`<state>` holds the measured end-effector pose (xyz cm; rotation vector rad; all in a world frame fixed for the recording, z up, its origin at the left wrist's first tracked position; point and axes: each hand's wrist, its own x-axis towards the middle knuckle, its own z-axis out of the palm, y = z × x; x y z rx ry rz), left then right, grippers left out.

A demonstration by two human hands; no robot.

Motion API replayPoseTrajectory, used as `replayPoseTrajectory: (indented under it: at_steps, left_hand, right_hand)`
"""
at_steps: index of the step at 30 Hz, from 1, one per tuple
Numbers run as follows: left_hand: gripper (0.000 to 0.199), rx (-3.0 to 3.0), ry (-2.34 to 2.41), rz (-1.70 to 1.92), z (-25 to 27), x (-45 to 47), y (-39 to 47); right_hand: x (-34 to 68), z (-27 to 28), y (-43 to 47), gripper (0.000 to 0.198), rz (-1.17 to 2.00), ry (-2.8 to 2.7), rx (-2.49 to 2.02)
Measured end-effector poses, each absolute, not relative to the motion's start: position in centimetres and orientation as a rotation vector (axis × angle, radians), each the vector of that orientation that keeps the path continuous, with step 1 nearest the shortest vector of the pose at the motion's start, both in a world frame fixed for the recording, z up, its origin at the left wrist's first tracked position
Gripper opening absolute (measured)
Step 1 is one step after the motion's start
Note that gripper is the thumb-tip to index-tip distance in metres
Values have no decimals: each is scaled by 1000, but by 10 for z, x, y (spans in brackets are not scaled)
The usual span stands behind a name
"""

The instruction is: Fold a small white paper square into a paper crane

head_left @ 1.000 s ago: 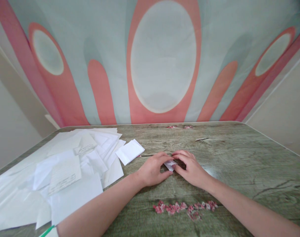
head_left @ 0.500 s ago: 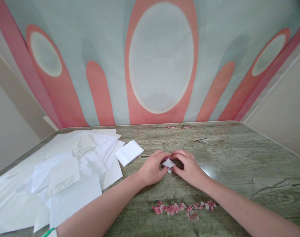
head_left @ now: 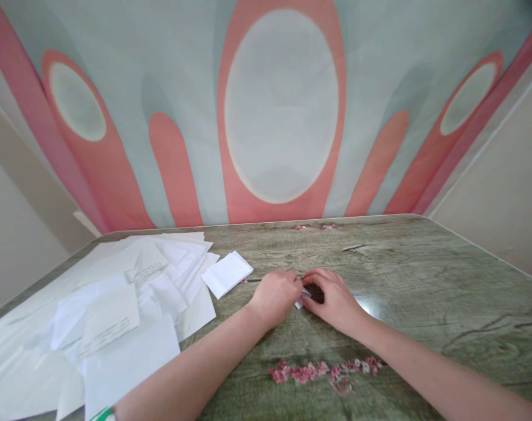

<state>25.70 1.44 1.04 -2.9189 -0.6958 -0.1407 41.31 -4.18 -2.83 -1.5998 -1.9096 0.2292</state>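
A folded white paper (head_left: 300, 303) was pinched between fingers of the right hand (head_left: 336, 299) at the tabletop (head_left: 406, 269); the left hand (head_left: 276, 299) was curled beside it, its grip undeterminable.

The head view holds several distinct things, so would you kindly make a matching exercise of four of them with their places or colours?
Things:
1. small folded paper
2. loose paper pile
3. nearest flower print
4. backdrop

Places or colours:
A. spread over the left side of the table
B. greyish blue-green with coral shapes
C. between the left hand and the right hand
D. mostly pink

Pairs: 1-C, 2-A, 3-D, 4-B
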Motion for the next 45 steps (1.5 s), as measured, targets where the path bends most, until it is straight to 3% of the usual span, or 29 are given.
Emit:
replayPoseTrajectory:
  at_steps: [12, 24, 33, 39, 42, 45]
  left_hand:
    - [9, -2968, -530, -196, 5, 253, 13]
    - [10, -3026, -881, -407, -8, 257, 16]
    - [20, -3236, -1291, -816, -15, 252, 19]
    - [23, -3264, -1330, -917, -19, 251, 20]
    - [21, -3263, -1332, -932, -19, 252, 20]
    - [21, -3264, -1338, -946, -19, 252, 20]
  right_hand:
    - [415, -29, -42, 24, 211, -1939, -1573]
    - [412, -23, -44, 17, 212, -1962, -1588]
    - [411, -23, -46, 23, 206, -1979, -1587]
    - [433, -13, -41, 36, 513, -2120, -1383]
    - [448, -10, -35, 26, 721, -2126, -1270]
    - [454, -10, -30, 22, 739, -2100, -1267]
